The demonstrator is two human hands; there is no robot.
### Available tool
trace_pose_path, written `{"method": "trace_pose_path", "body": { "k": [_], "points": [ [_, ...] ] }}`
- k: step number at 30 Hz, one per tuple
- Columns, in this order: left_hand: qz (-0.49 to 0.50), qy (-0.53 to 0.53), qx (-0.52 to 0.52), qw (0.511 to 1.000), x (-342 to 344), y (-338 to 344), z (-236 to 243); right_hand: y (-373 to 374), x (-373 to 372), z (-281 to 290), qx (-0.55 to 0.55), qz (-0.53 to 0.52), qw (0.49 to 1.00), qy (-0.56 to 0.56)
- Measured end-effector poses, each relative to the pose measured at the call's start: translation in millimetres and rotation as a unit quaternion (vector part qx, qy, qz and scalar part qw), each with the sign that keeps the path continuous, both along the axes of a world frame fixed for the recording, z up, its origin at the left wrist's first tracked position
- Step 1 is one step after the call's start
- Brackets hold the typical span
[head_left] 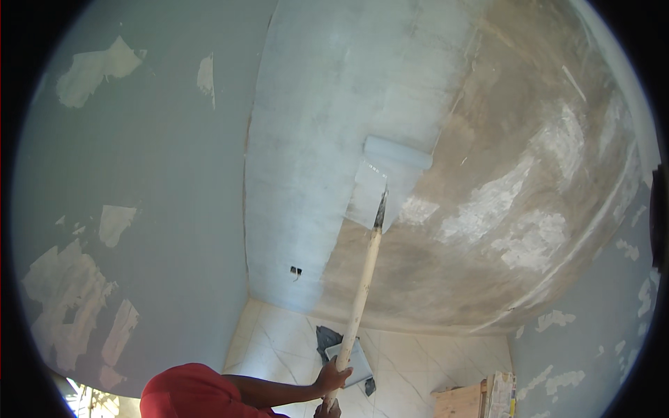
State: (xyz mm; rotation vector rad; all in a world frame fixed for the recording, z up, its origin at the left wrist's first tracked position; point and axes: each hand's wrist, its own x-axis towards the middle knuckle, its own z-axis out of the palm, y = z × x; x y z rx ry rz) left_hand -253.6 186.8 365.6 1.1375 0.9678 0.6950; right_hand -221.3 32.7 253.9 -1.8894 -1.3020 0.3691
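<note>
A paint roller (397, 152) with a wide pale blue sleeve rests against the wall ahead, at the border between its light blue painted part (306, 174) and its bare brownish part (376, 279). Its long whitish pole (362, 285), dark near the top, slants down toward me. My left hand (333, 378) comes in from the left below a red sleeve and is wrapped round the pole. Lower down, at the picture's bottom edge, my right hand (329, 409) is closed on the pole's lower part, only partly in view. A paint tray (359, 362) lies on the floor behind the pole.
Dark plastic sheeting (329, 340) lies by the tray on the tiled floor (404, 352). A wooden box-like piece (460, 403) stands at lower right. An open socket hole (296, 270) with wires is in the painted wall. Grey-blue side walls (181, 181) carry white filler patches.
</note>
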Motion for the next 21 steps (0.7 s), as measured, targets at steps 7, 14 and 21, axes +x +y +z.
{"method": "trace_pose_path", "body": {
  "k": [7,14,21],
  "points": [
    [0.068,-0.063,0.217,0.972,-1.7,66.0,121.5,102.9,5.9,124.0,-0.027,-0.003,0.997,0.074],
    [0.058,-0.097,0.397,0.911,19.8,163.3,254.0,213.1,37.8,272.4,0.073,0.035,0.978,0.191],
    [0.134,-0.085,0.54,0.827,51.3,269.2,438.1,331.5,58.6,450.9,0.153,0.028,0.96,0.232]
  ]
}}
